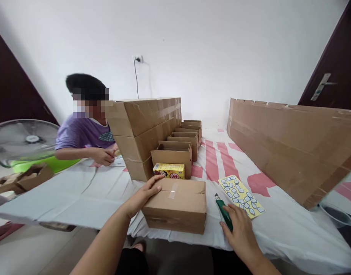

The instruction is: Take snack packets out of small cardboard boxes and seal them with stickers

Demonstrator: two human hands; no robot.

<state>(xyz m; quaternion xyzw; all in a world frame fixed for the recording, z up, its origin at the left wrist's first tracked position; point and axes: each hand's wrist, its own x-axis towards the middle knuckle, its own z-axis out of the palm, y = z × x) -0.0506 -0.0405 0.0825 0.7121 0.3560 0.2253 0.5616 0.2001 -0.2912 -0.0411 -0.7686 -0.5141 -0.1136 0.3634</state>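
A taped cardboard box [178, 208] lies at the table's near edge. My left hand [147, 194] rests on its far left corner with the fingers stretched out. To the right of the box is a green utility knife [223, 213], its blade end pointing away from me. My right hand [241, 227] is at the knife, fingers apart, thumb and forefinger on either side of the handle; a firm grip does not show. Beyond that hand lies a yellow sheet of pale, blue-edged stickers [241, 196]. Behind the box stands a yellow printed packet [169, 170].
Open cardboard boxes [175, 156] run back in a row beside a wall of stacked closed boxes [141, 133]. A large cardboard panel [290, 141] stands at right. Across the stack, a person in a purple shirt [78, 131] handles something small. A fan [32, 139] stands far left.
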